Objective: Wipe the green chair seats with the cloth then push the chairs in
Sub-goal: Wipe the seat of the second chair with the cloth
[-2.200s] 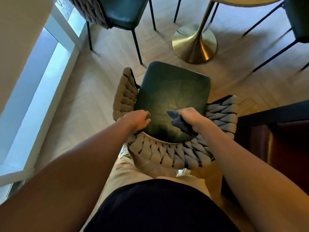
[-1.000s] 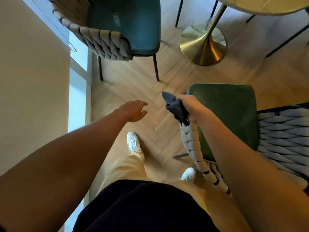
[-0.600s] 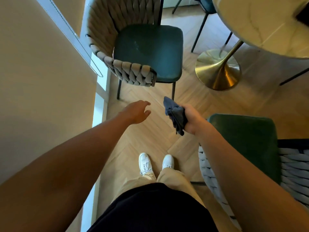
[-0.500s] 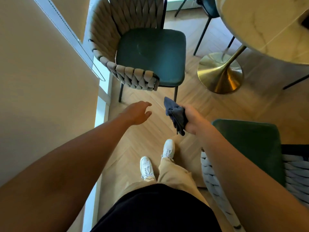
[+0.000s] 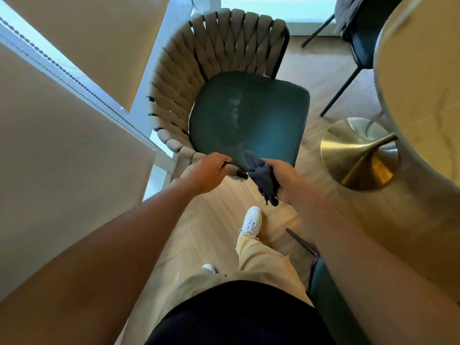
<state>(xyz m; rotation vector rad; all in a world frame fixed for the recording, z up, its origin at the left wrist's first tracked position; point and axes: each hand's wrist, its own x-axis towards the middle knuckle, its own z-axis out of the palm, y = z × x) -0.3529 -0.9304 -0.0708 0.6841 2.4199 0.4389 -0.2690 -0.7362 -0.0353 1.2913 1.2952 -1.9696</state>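
Our left hand [image 5: 204, 171] grasps the woven armrest end [image 5: 234, 170]; our right hand [image 5: 280, 179] clutches the bunched cloth [image 5: 262, 178]. The green seat [image 5: 249, 118] lies just beyond both hands, so we should steady the chair and sweep the cloth across every edge

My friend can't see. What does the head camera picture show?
A person's left hand holds the woven arm of a chair with a green seat, while the right hand grips a dark cloth. A gold table base stands to the right.
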